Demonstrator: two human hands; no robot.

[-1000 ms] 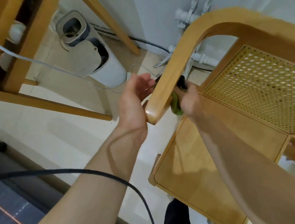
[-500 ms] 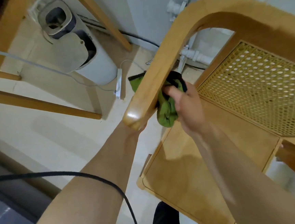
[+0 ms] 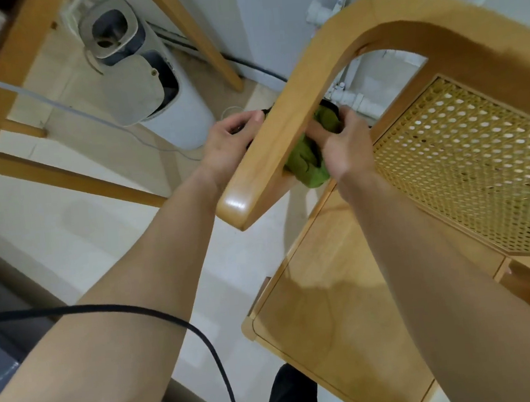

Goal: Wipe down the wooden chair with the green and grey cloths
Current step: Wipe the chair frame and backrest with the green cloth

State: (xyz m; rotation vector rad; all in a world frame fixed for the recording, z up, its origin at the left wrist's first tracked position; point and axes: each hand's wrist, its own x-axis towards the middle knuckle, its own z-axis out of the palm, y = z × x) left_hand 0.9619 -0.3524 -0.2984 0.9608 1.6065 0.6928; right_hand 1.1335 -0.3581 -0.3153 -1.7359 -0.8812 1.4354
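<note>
Wooden chair (image 3: 347, 315) at lower right; its bent armrest (image 3: 286, 125) runs long-axis from rounded near end at lower left up to a curve at upper right. Glossy blond wood, flat seat, woven cane back (image 3: 466, 167). Right hand (image 3: 344, 149), fingers curled, clutches the bunched green cloth (image 3: 310, 161) against the rail's inner side. Left hand (image 3: 231, 139), fingers half-curled on the outer side, pinches something dark, unclear what.
</note>
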